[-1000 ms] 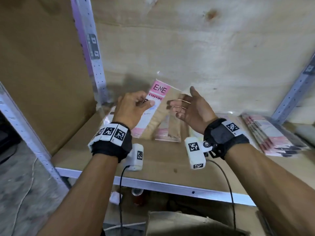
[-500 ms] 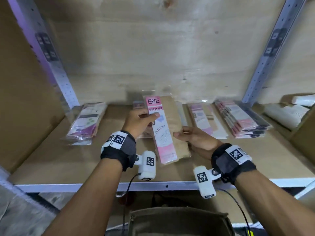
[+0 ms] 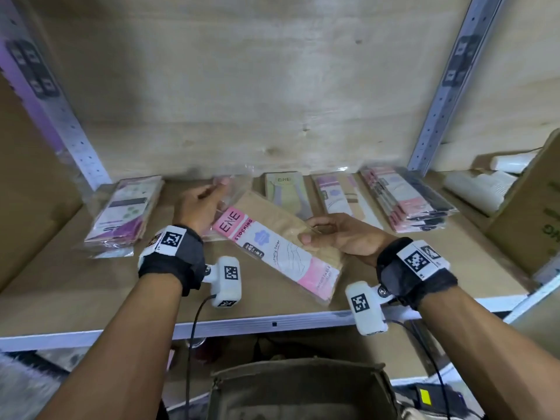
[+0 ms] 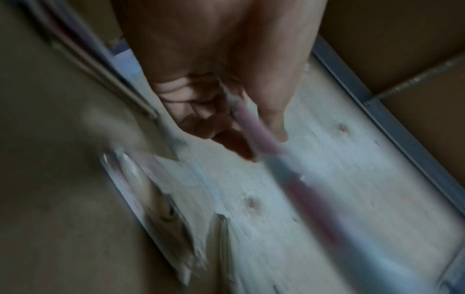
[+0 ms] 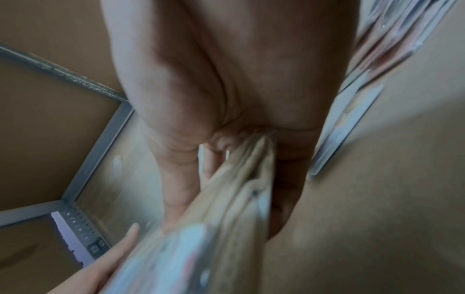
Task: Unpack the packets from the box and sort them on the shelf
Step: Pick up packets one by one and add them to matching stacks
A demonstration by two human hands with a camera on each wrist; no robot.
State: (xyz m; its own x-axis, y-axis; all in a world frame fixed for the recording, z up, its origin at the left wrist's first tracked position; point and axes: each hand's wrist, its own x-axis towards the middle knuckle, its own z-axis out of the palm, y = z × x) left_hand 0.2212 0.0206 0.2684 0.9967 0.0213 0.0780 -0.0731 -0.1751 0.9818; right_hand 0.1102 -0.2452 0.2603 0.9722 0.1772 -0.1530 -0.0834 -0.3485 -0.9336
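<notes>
Packet (image 3: 278,247) with pink label sits slanted above the shelf (image 3: 75,286), between both hands. Right hand (image 3: 342,234) pinches its brown edge. Left hand (image 3: 200,207) pinches its top corner.

Five packet piles (image 3: 121,213) on shelf; one held packet (image 3: 278,250); two hands (image 3: 342,234).

on each bare forearm we see a black wrist strap (image 3: 171,262) topped by a white plate printed with square black-and-white codes, and beneath each wrist a white camera block (image 3: 225,281) carrying more such codes, a thin black cable (image 3: 194,328) trailing from it.
</notes>
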